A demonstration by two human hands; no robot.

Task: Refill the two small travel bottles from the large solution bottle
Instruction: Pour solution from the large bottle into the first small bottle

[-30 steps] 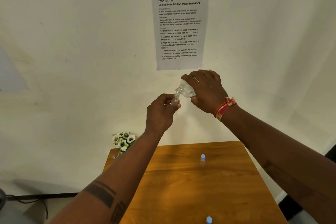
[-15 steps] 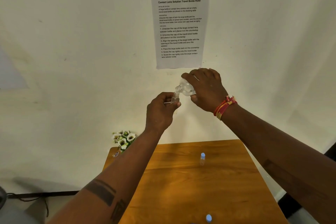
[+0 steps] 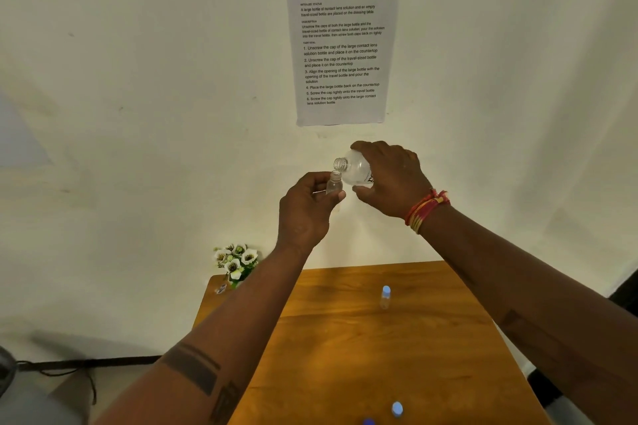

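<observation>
From the head camera, the large clear plastic solution bottle (image 3: 355, 169) is held up in front of the white wall, above the far edge of the table. It lies tipped almost on its side, its uncapped threaded mouth pointing left and sitting just above the mouth of the small clear travel bottle (image 3: 334, 183). The right hand (image 3: 390, 179) has its fingers curled over the top of the large bottle and its thumb under it, clamped on the body; a red and yellow thread band (image 3: 426, 210) circles that wrist. The left hand (image 3: 307, 207) pinches the small bottle upright between thumb and fingers; it has no cap on.

How much liquid either bottle holds cannot be told, though the large one looks whitish inside.

Down on the orange-brown wooden table (image 3: 362, 355) stands a second small clear bottle with a light blue cap (image 3: 385, 297), upright and well apart from the hands. Two blue caps show at the near edge: a light blue one (image 3: 397, 409) and a darker blue one (image 3: 368, 422), partly cut off.
</observation>
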